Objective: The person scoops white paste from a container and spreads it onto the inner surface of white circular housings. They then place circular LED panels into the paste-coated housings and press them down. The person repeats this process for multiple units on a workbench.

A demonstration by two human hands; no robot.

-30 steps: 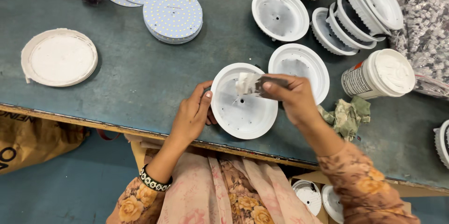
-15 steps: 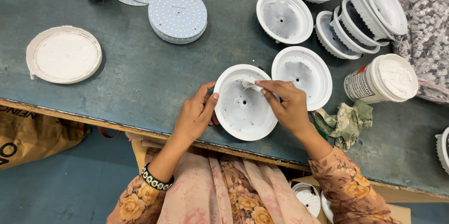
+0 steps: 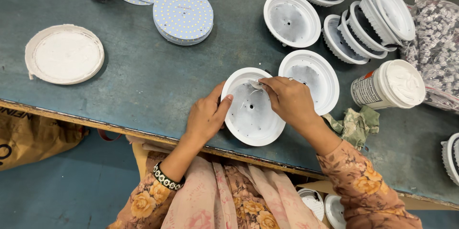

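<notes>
- Head view: the white round housing [image 3: 252,110] lies open side up near the front edge of the dark green table [image 3: 138,76], just in front of the person.
- The left hand [image 3: 205,116] grips the housing's left rim, thumb hooked over the edge, fingers curled against the outside.
- The right hand [image 3: 287,97] reaches in from the right, its fingertips pinched together on a small pale bit [image 3: 255,84] at the housing's upper inner rim; what that bit is, I cannot tell.
- A second white housing [image 3: 313,78] sits just beside the first on its right, partly under the right wrist.
- A third housing [image 3: 291,18] rests farther back, and a row of stacked housings [image 3: 368,23] leans to its right.
- A white tub of paste [image 3: 389,85] lies on its side to the right, next to a crumpled greenish rag [image 3: 356,124].
- A clear bag of small white parts [image 3: 437,49] fills the right edge.
- Round LED boards [image 3: 184,16], dotted with yellow chips, are stacked at the back left.
- A flat white lid [image 3: 64,54] lies well apart at the far left.
</notes>
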